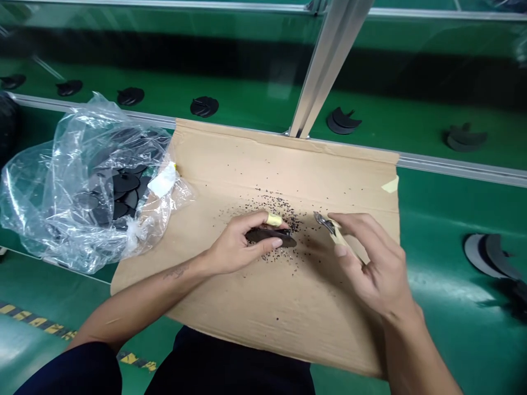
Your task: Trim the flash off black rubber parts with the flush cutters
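Cutters (325,223) in my right hand (373,263) pointed left at the black disc (272,237), just beside them. My left hand (241,247) pinched that disc, lying flat and long left-to-right, on the cardboard (255,323) over the worktop (453,230).

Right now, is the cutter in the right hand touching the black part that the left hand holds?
Apart. The head view shows bare cardboard between the cutter tip and the black part, which the left hand pinches.
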The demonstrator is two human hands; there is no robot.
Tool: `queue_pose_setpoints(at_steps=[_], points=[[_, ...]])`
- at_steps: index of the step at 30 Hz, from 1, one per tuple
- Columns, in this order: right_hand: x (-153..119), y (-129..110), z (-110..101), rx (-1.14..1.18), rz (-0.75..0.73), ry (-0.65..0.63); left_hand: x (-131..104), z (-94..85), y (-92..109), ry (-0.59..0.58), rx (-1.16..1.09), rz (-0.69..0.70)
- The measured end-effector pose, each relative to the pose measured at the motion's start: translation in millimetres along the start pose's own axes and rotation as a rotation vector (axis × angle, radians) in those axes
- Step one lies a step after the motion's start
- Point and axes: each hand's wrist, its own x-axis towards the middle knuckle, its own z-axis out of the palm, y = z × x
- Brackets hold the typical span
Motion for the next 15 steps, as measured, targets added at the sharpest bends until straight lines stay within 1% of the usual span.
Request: queue_pose_setpoints(at_steps=[2, 4, 7, 15], points=[[-0.1, -3.3, -0.1, 0.089, 0.003, -0.026, 0.5, -0.4, 1.2, 0.006, 0.007, 0.053], [0.1, -6.0, 0.4, 0.114, -0.019, -0.046, 0.8, -0.5, 1.6, 0.015, 0.003, 0.094], [0.6, -7.7, 2.1, 0.1, -0.064, -0.054, 0.4, -0.3, 1.6, 0.028, -0.005, 0.123], [-1.1, -5.5, 4.0, 0.03, -0.13, -0.035, -1.1, -1.4, 4.3, -0.002, -0.04, 0.145]])
